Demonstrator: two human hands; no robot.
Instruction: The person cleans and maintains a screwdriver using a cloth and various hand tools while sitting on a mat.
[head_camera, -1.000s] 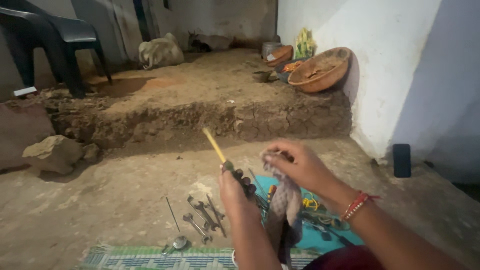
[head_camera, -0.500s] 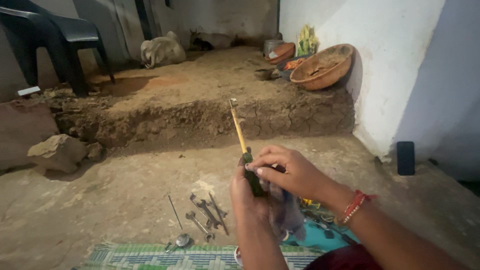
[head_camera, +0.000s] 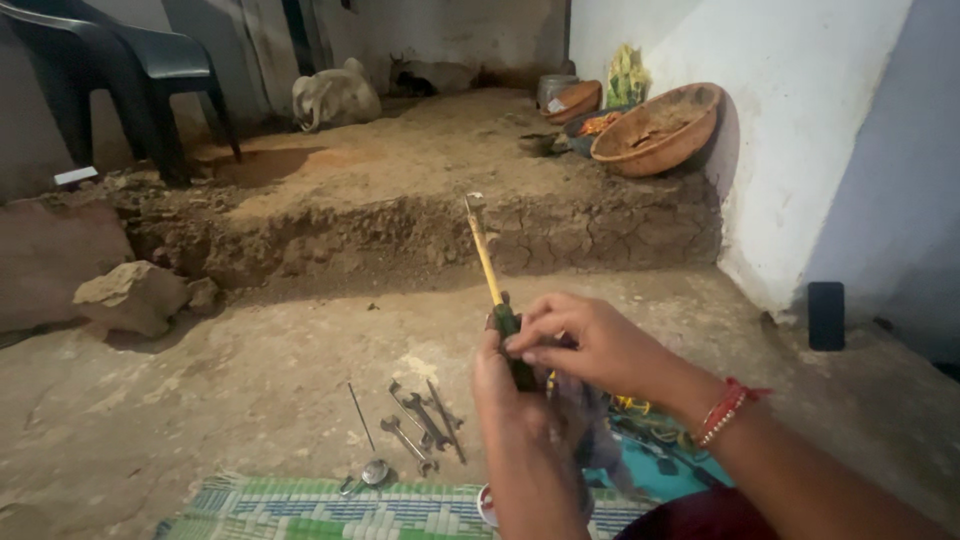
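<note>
Head view: at lower centre your left hand (head_camera: 515, 400) grips the screwdriver (head_camera: 492, 290) upright, right hand (head_camera: 590, 345) pinching its handle; keep it steady above the wrenches (head_camera: 420, 425)

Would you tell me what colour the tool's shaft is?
Yellow, above a dark green grip; the tool shows best in the head view.

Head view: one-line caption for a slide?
Both hands, left hand and right hand, grip an upright screwdriver above wrenches.
</note>
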